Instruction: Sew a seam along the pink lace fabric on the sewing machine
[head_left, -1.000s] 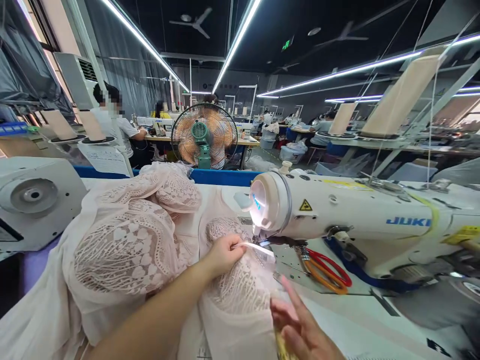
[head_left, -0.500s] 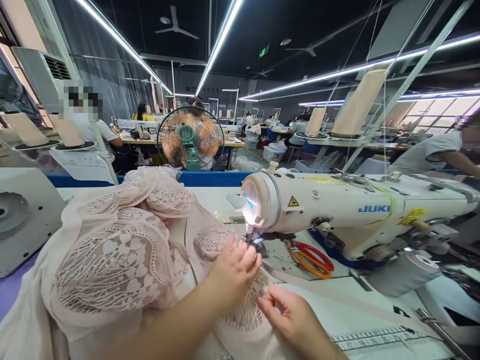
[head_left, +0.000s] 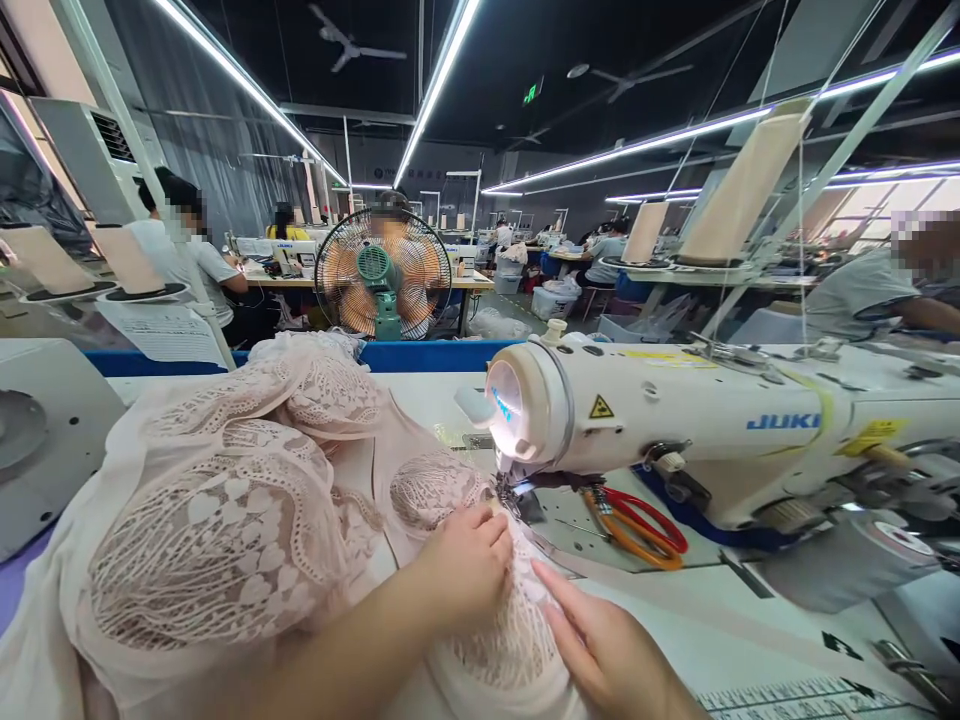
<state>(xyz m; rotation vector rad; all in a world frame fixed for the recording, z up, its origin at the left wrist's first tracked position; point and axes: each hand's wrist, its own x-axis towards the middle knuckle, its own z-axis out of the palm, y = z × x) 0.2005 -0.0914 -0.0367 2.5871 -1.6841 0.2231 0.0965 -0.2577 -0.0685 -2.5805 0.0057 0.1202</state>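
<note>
The lace garment [head_left: 247,500] is heaped across the left of the table [head_left: 675,620], pale pink, its near edge drawn up to the needle of the sewing machine [head_left: 675,420]. In the head view (the only one given) the left hand [head_left: 469,560] is pressed on the lace just beside the presser foot, fingers curled down onto the cloth rather than pinching it. The right hand [head_left: 607,650] is laid flat on the same edge, fingers released and stretched toward the needle. The cloth is judged to be in the act of being lined up under the foot; steady, even guidance from both hands would be called for next. Orange-and-red scissors [head_left: 637,520] are left under the machine arm, and a fan [head_left: 382,270] is stood behind.
</note>
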